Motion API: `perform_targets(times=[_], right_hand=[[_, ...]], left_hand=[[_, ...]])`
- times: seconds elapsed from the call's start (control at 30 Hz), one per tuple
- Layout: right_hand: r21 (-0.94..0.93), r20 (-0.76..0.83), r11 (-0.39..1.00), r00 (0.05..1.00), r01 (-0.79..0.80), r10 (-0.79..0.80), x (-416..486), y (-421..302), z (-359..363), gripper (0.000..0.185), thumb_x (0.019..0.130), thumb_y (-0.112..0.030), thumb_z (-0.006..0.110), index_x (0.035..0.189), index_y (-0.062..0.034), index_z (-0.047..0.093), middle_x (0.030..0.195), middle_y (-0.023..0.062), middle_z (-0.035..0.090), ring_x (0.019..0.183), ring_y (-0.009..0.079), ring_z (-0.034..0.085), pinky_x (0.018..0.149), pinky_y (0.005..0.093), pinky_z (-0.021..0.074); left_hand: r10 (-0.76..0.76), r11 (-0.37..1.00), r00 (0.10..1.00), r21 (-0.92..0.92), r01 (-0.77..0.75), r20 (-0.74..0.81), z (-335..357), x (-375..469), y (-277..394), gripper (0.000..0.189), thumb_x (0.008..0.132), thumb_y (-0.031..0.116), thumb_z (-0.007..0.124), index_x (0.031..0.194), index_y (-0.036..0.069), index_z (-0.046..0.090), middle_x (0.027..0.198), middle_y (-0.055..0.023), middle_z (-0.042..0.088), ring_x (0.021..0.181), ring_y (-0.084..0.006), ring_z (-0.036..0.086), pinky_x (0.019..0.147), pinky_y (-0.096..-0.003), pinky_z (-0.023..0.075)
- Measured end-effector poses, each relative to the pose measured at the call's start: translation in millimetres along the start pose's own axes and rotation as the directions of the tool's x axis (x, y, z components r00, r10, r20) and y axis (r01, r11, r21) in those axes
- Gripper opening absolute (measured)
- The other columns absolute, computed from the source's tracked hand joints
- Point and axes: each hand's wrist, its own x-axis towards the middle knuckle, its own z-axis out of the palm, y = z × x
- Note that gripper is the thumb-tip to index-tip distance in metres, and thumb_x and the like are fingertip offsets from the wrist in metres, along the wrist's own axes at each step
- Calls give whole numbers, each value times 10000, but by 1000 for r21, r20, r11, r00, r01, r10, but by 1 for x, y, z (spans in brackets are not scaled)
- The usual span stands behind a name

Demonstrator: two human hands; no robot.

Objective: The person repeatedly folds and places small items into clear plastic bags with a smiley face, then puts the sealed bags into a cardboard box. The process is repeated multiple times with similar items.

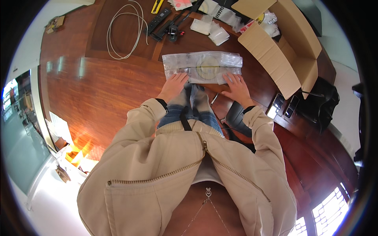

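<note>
A clear plastic bag (pixel 192 63) lies flattened along the near edge of the table, wider than it is deep. A large pale yellowish circle shows on it right of centre, and a thin dark line crosses it lengthwise. My left hand (pixel 174 85) rests its fingers on the bag's near left part; its thumb is hidden. At the near right corner, my right hand (pixel 237 88) lies palm down, fingers slightly apart and thumb out to the side over the table's edge. Neither hand visibly pinches the plastic.
An open cardboard box (pixel 265 56) holding printed bags stands right. Small clear packets (pixel 218 34), a printed plastic bag (pixel 220 13), a black remote control (pixel 158 20), a black clamp-like device (pixel 172 32), a yellow cutter (pixel 157 6) and a coiled cable (pixel 110 35) lie beyond. Two phones (pixel 276 106) lie right.
</note>
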Motion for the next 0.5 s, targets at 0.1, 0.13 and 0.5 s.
perform_targets(times=[0.1, 0.13, 0.5], right_hand=[[-43, -26, 999, 999, -21, 20, 5, -11, 6, 787, 803, -492, 677, 1436, -119, 394, 1379, 101, 469, 1247, 267, 467, 1115, 431, 311], [-42, -43, 999, 999, -23, 21, 6, -13, 7, 786, 800, -490, 682, 1432, -117, 399, 1369, 98, 474, 1238, 264, 475, 1112, 434, 315], [-132, -212, 991, 977, -4, -24, 9, -13, 20, 410, 837, -189, 621, 1229, -98, 540, 1183, 50, 569, 1137, 212, 530, 1040, 374, 389]], left_hand=[[-50, 998, 998, -37, 49, -26, -9, 2, -3, 394, 771, 72, 608, 1161, 47, 551, 1222, -85, 534, 1165, -262, 494, 1004, -382, 396], [-68, 996, 997, -55, 67, -28, -13, 3, -4, 352, 771, 69, 612, 1119, 47, 563, 1194, -89, 550, 1149, -267, 505, 998, -384, 400], [-122, 910, 978, -413, 43, -168, -42, 6, -10, 166, 859, 51, 594, 1023, 67, 583, 1005, -96, 627, 882, -330, 622, 713, -407, 523]])
